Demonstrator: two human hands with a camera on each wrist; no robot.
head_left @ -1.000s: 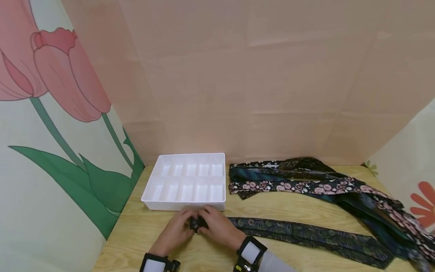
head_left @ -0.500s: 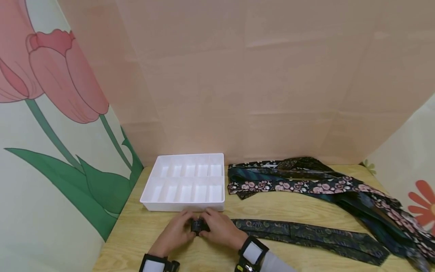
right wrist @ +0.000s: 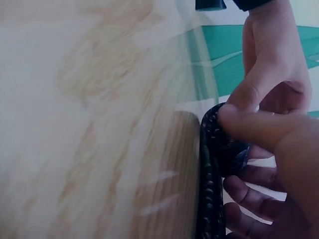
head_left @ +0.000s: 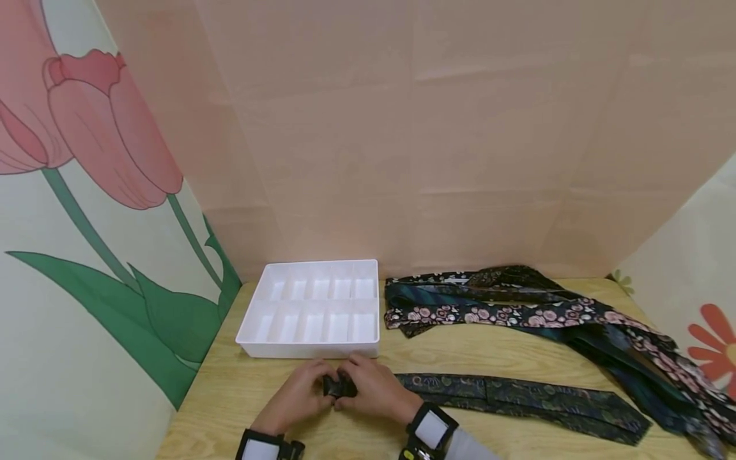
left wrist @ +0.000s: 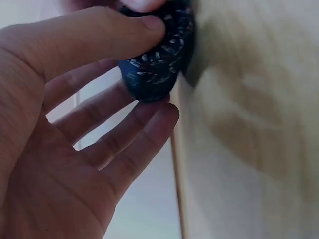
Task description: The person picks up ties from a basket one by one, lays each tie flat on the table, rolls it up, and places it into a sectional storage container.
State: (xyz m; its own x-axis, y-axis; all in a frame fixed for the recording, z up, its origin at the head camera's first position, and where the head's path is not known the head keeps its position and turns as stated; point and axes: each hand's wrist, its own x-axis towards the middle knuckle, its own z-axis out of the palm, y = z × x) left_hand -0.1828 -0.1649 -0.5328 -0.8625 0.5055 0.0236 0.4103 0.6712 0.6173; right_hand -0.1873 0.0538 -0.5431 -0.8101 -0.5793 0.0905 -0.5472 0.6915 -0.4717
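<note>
A dark patterned necktie (head_left: 517, 399) lies lengthwise on the table, its left end wound into a small roll (head_left: 339, 386) standing on edge. My left hand (head_left: 299, 394) holds the roll from the left, thumb against its coiled face in the left wrist view, where the coil (left wrist: 152, 74) shows a bluish sheen. From the other side my right hand (head_left: 374, 391) pinches the same roll between thumb and fingers. In the right wrist view the unrolled strip (right wrist: 211, 199) runs from the roll along the tabletop, beside the right fingers.
Just beyond the hands stands a white divided tray (head_left: 307, 350) with two rows of compartments. Several more neckties (head_left: 517, 314), some floral, lie in a loose bunch at the back right. A beige backdrop (head_left: 414, 160) rises behind the wooden table (head_left: 218, 383).
The flat part of the necktie has slid left toward the hands, its pointed end with it. Fingers of both hands have shifted around the roll, which has turned. The tray and other ties stay put.
</note>
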